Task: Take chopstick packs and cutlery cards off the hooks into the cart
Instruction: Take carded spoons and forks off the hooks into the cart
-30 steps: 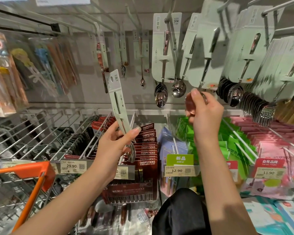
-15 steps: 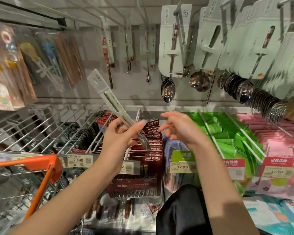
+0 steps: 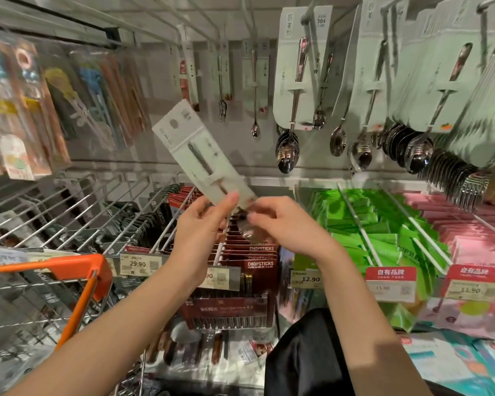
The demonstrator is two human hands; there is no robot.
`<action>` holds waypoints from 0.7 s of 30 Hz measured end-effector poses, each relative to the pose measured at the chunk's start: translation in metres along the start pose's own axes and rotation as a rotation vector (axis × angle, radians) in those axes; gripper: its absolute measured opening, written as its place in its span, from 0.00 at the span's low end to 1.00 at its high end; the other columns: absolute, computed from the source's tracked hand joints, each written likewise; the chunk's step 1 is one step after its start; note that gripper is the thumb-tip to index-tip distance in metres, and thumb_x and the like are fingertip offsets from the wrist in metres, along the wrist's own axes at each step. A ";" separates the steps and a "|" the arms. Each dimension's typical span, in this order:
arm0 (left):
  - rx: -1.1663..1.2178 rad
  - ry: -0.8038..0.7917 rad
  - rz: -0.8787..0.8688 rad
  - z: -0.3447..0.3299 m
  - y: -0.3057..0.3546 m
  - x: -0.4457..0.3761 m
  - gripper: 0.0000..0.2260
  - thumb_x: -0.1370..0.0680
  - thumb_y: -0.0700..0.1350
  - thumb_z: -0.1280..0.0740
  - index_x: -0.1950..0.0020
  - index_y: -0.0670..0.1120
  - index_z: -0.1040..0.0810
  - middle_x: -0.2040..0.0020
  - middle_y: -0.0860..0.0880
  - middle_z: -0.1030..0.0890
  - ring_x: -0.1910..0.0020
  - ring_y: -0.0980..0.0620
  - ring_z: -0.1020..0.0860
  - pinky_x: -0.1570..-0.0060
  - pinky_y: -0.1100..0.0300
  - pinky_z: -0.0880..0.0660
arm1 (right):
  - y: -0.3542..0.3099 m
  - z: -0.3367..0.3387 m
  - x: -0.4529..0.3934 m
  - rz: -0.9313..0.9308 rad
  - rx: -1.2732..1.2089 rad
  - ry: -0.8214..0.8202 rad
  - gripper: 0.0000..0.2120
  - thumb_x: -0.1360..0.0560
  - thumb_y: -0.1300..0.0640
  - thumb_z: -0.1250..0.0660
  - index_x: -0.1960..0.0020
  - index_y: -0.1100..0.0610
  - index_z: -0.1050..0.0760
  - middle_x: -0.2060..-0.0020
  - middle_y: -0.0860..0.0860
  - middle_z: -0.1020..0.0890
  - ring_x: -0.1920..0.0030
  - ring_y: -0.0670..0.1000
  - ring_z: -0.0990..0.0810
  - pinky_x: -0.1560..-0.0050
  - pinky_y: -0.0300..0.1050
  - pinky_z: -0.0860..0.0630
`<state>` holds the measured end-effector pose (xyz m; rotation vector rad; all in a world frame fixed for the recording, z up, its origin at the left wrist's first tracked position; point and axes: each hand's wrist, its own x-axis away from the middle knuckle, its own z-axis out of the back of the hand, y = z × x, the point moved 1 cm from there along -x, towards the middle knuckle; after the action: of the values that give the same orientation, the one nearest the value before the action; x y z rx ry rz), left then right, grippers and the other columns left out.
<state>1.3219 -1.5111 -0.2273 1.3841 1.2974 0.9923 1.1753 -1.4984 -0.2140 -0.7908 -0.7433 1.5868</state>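
Shop aisle, hooks crowded with spoon cards above and red chopstick packs below. Both hands meet at centre: the left hand pinches the lower end of a pale cutlery card, tilted up-left, while the right hand nips its blurred spoon bowl. The orange-rimmed cart sits lower left.

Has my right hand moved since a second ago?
Yes. The right hand came down from the hanging spoon cards to the lower end of the card held by the left hand.
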 end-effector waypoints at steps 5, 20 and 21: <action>-0.051 -0.042 -0.039 -0.001 0.004 0.000 0.21 0.31 0.63 0.38 0.46 0.53 0.18 0.51 0.55 0.18 0.66 0.61 0.30 0.64 0.65 0.31 | 0.010 0.006 -0.006 0.216 0.026 0.511 0.10 0.20 0.58 0.39 0.56 0.52 0.21 0.65 0.45 0.21 0.64 0.44 0.25 0.60 0.42 0.31; 0.165 0.094 0.043 0.008 0.005 -0.009 0.17 0.19 0.56 0.45 0.47 0.46 0.21 0.52 0.49 0.19 0.64 0.56 0.27 0.63 0.59 0.33 | 0.022 0.044 0.011 0.411 -0.422 1.428 0.12 0.20 0.66 0.44 0.57 0.53 0.29 0.70 0.41 0.30 0.70 0.34 0.29 0.66 0.28 0.34; 0.167 0.094 0.044 0.008 0.005 -0.009 0.18 0.19 0.56 0.45 0.47 0.46 0.21 0.52 0.49 0.19 0.64 0.56 0.27 0.63 0.59 0.33 | 0.020 0.046 0.012 0.419 -0.403 1.430 0.12 0.20 0.67 0.44 0.57 0.54 0.30 0.69 0.42 0.30 0.70 0.34 0.29 0.66 0.27 0.34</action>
<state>1.3299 -1.5208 -0.2241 1.5133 1.4520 1.0071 1.1248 -1.4911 -0.2054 -2.1081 0.2081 0.7945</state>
